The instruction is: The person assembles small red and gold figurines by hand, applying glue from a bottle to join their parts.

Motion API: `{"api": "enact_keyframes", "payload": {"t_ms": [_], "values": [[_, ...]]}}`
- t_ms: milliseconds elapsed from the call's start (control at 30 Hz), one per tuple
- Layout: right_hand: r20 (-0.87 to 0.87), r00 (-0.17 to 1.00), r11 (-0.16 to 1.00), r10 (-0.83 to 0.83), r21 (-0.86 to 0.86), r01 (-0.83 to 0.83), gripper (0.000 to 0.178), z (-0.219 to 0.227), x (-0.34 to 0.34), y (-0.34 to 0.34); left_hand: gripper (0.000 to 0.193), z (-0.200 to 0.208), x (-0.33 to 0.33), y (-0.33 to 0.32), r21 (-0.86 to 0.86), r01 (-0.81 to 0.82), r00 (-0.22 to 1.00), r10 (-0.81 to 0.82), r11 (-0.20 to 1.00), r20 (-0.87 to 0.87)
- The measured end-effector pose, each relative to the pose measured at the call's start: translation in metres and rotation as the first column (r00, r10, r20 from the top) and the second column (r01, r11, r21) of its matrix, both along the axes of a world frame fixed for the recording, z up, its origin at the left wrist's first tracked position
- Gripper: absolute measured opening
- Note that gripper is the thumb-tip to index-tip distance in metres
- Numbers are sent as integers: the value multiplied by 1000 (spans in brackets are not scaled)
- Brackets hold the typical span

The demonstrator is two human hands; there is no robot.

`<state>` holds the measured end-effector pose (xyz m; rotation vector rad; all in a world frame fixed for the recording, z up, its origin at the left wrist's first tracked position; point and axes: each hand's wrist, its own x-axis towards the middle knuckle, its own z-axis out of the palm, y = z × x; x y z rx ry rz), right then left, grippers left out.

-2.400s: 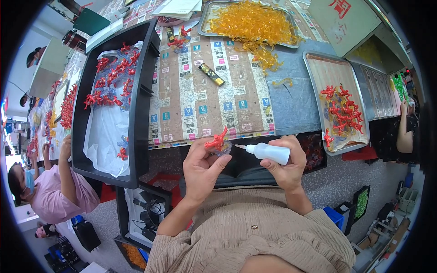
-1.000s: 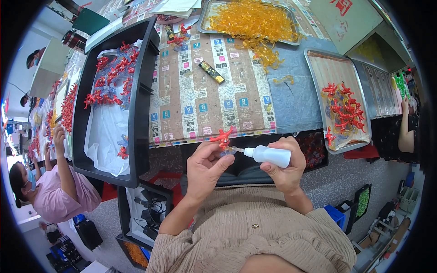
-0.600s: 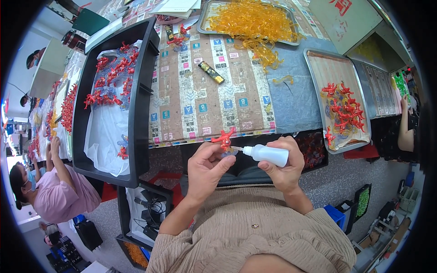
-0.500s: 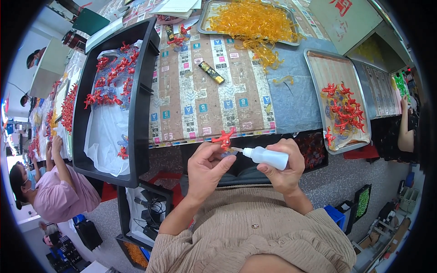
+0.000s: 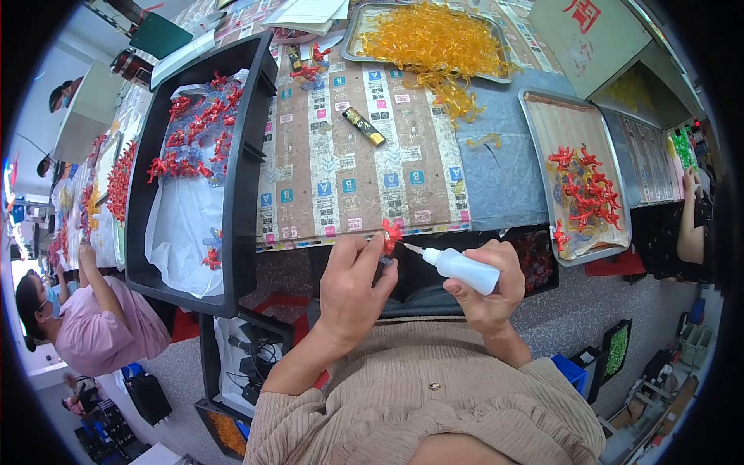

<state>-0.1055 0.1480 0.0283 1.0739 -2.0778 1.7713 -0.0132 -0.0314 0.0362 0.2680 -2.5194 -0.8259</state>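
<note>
Between the fingertips of my left hand [image 5: 350, 291] is a small red plastic figurine [image 5: 390, 235], with a bit of translucent blue at its lower end. My right hand [image 5: 494, 287] is wrapped round a white squeeze bottle [image 5: 466, 271]. The bottle lies tilted, its thin nozzle tip pointing left, close beside the figurine; whether they touch is hard to tell. Both hands are just in front of the table's near edge. More red figurines with translucent bases lie in the black tray [image 5: 240, 194] at left and on the metal tray [image 5: 535, 124] at right.
A metal tray [image 5: 353, 39] heaped with orange translucent pieces [image 5: 434, 39] stands at the back; some spill over its front. A black-and-gold tube [image 5: 363, 125] lies mid-table on the printed covering. One co-worker [image 5: 108, 325] sits at far left; another person's arm [image 5: 688, 213] shows at far right.
My left hand has turned the figurine, so its limbs face differently. The bottle has shifted slightly right and its nozzle has drawn back from the figurine's lower part.
</note>
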Motion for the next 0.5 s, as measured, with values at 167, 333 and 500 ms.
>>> {"api": "enact_keyframes", "payload": {"t_ms": [167, 333, 500], "values": [[-12, 1000, 1000, -21, 20, 21, 43, 4, 1, 1, 39, 1, -2, -1, -14, 2, 1000, -2, 1000, 6], [-24, 999, 999, -38, 37, 39, 41, 2, -1, 1, 39, 2, -2, -1, -36, 15, 1000, -15, 999, 16], [-20, 999, 997, -39, 58, 41, 41, 3, 0, 0, 40, 3, -1, -1, -38, 14, 999, -12, 999, 32]]}}
